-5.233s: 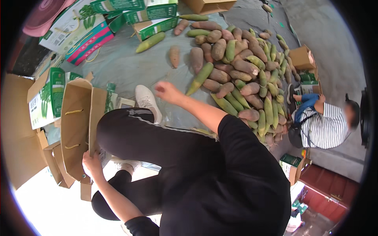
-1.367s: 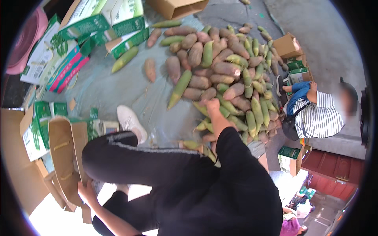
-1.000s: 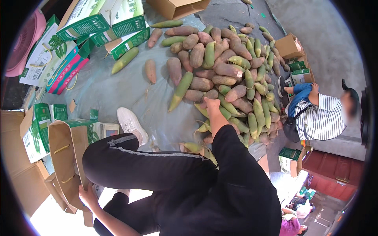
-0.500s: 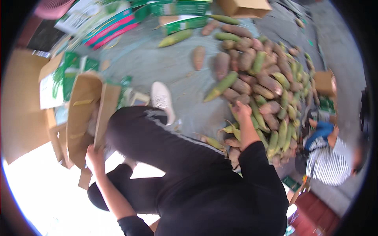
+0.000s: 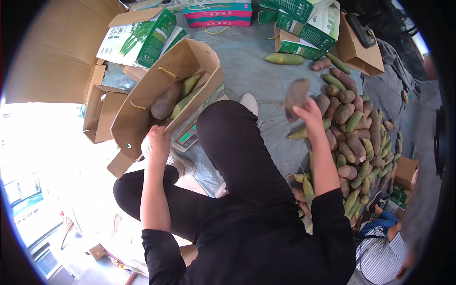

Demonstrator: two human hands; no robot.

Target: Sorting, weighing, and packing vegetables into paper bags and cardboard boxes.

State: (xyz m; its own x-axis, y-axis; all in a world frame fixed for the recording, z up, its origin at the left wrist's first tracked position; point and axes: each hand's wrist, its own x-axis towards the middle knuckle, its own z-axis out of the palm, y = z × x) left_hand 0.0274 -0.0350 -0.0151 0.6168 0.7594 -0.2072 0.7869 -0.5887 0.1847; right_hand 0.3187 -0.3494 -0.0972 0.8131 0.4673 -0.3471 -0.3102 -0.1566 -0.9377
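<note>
My left hand is closed on the near edge of an open cardboard box with rope handles. Inside lie a large brownish-purple radish and green radishes. The box rests on or against a scale with a lit green display; how it sits is partly hidden. My right hand grips a brownish-purple radish, slightly blurred, raised over the sheet left of a big pile of radishes, green and brownish-purple mixed.
Green-and-white cartons stand beyond the box, with a pink-and-blue carton at the back. Another open brown box is at the far right. A person in a striped top sits at the lower right. My bent knee lies between box and pile.
My right hand has come away from the pile leftward with a brownish-purple radish. The view has turned toward the box, whose contents now show. My left hand still holds the box edge.
</note>
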